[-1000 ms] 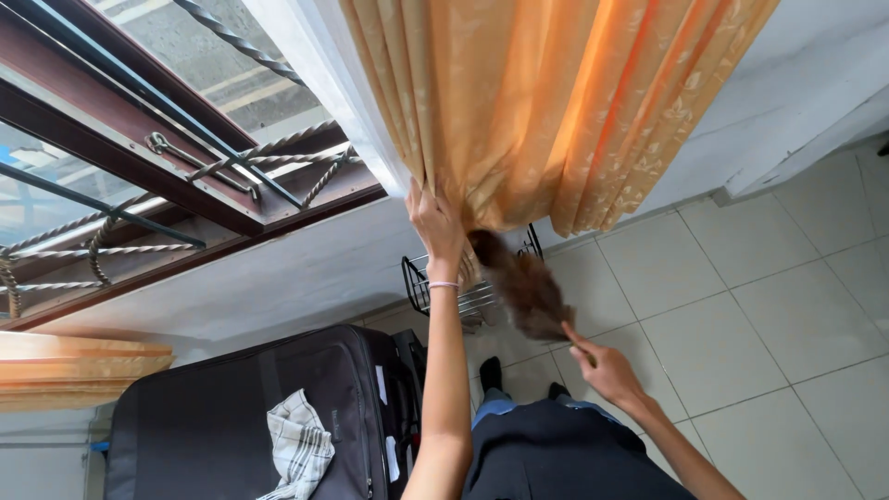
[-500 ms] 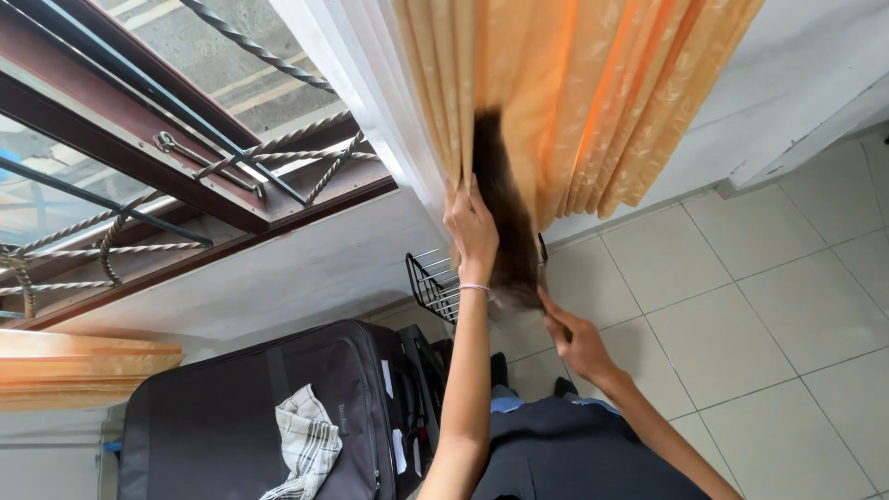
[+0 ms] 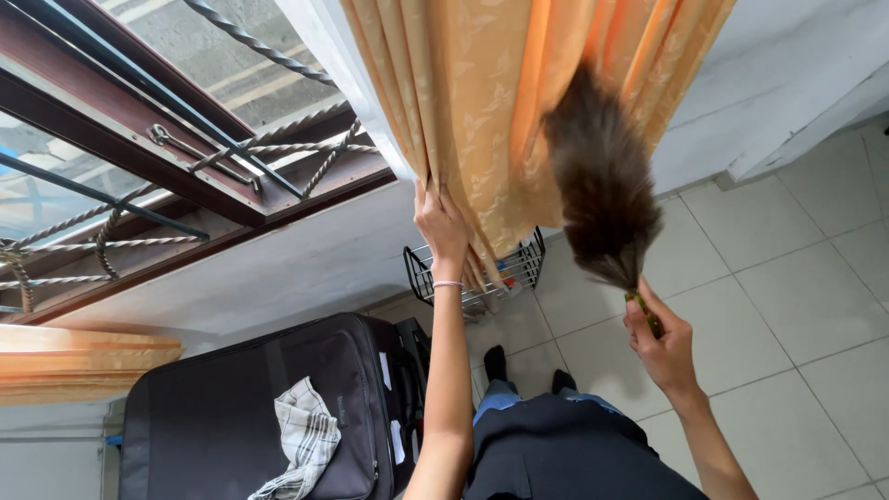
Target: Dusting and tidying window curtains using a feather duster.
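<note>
The left hand is closed on the edge of the orange patterned fabric curtain, pinching its folds beside the white wall below the dark wooden window frame. The right hand is wrapped tight around the thin handle of a dark brown feather duster, whose plume lies against the curtain's front. Below the curtain's hem stands a black wire basket on the floor; what it holds cannot be made out. A black fabric suitcase lies closed by the wall, a checked cloth draped on top. The pale tiled floor to the right of the person's feet lies open.
</note>
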